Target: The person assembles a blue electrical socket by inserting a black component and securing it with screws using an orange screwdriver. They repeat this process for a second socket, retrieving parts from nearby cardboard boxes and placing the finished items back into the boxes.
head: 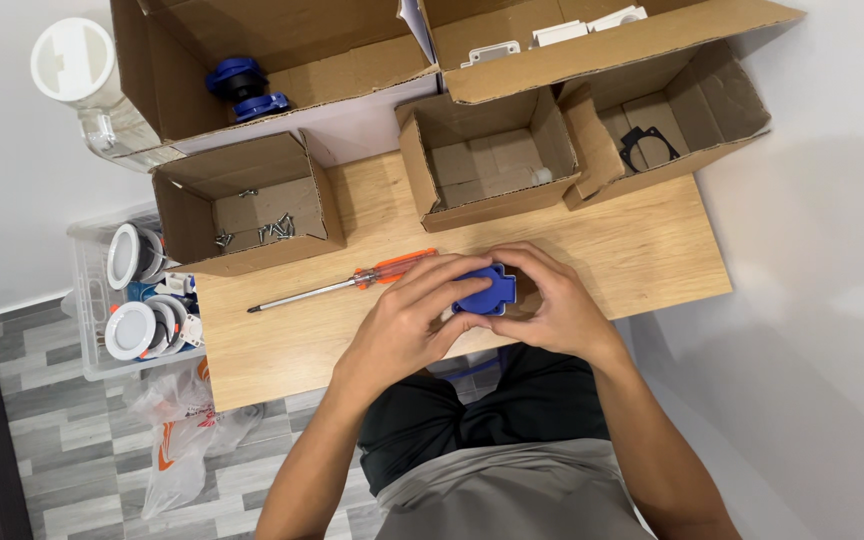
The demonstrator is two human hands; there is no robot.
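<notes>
Overhead view of a small light-wood table [642, 255] at which a seated person works. The left hand [407, 320] and the right hand [552, 305] are both closed around a small blue moulded-plastic socket part [487, 290], held between the fingertips just above the near edge of the table; only its top face and notched rim show. The part looks rigid, light and smooth (a judgement from its size and finish), so it is best gripped by its outer rim, where the fingers now sit, rather than by its face. An orange-handled screwdriver with a long steel shaft [337, 285] lies on the table, just beside the left hand. Open cardboard boxes stand along the far side: one [247, 210] holds loose silver screws [272, 230]; the middle one [487, 160] looks almost empty, only a pale scrap at its right wall showing; the right one [672, 125] holds a thin black gasket-like frame [647, 145]. Behind them, a larger carton [282, 60] contains more blue round parts [242, 88], and another [592, 45] white plastic plates. To the person's left, on the floor, a clear plastic crate [87, 300] holds round white fittings [132, 330].
</notes>
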